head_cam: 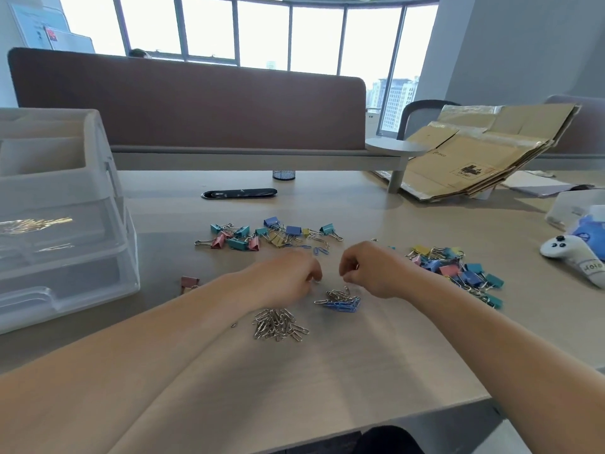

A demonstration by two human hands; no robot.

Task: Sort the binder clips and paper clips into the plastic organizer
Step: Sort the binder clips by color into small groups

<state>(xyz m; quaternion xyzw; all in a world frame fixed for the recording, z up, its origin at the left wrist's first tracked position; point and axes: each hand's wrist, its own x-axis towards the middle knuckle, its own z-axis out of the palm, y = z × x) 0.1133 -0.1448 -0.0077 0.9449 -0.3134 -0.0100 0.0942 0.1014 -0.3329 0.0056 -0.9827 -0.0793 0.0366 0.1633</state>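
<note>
Fingers (310,271) curled: a paper clip (317,281) is pinched by the left hand (284,273), right hand (371,270) hold unclear. Organizer (98,139) barely filled; binder clips (458,271) left loose.

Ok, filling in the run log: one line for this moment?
phase: sorting on desk | left hand: pinches silver clip | right hand: curled, contents unclear | organizer: gold clips inside

An organizer (65,224) stands at the left on the table (376,355). 2 heaps of paper clips (280,324) lie in front of binder clips (268,235), with more to the right.
</note>
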